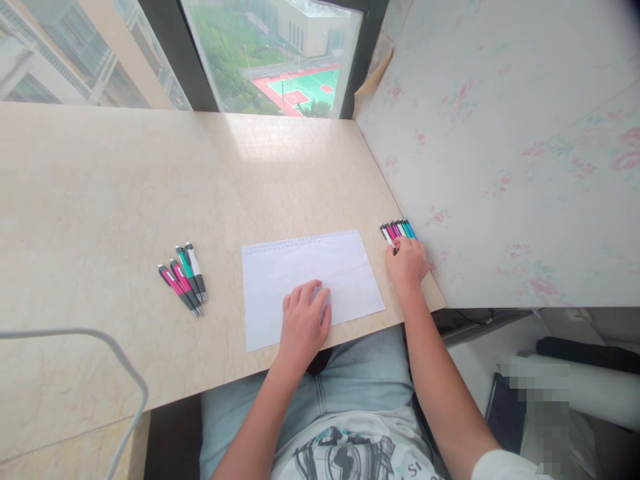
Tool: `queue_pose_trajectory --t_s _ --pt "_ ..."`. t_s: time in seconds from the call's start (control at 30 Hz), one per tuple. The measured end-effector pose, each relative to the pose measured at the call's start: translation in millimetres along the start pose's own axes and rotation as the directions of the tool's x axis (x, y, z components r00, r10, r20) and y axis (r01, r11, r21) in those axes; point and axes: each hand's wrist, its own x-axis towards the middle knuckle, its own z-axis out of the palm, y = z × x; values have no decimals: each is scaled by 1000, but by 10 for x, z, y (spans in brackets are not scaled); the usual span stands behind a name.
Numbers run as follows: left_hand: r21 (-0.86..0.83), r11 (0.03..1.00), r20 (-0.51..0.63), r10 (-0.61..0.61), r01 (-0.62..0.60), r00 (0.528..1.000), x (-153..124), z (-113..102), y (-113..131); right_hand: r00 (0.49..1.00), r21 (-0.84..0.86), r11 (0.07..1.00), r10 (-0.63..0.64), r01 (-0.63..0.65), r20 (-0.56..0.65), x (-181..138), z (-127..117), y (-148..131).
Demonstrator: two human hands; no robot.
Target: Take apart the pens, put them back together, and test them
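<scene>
The right hand [407, 261] is covering the lower ends of the pen row [399, 228], right of centre; I cannot tell whether its curled fingers are pinching one. Lower centre, the left hand [304, 319] is resting on the paper [310, 263], fingers slightly spread. Touching lightly should be keeping neighbouring pens aligned.

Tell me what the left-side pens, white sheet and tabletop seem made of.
Pens: probably plastic, given smooth, bright barrels; dark grips perhaps rubber. Sheet: likely paper, thin, flat and matte. Tabletop: stone or laminate, hard to tell; beige mottling, and glare suggests a polished finish.
</scene>
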Motion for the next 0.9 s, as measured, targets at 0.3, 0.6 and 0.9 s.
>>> queue_pose_trajectory --t_s 0.3,0.6,0.9 --pt "-73 997 41 37 -34 998 1 -325 -53 944 378 883 -325 279 64 -667 -168 -415" --pt "219 732 -389 -541 646 745 -133 -1070 -1149 909 505 809 -404 301 105 -1083 -209 -633" --pt "263 705 -366 -559 659 744 -112 -1055 -1365 908 518 807 -400 284 126 -1075 -199 -563"
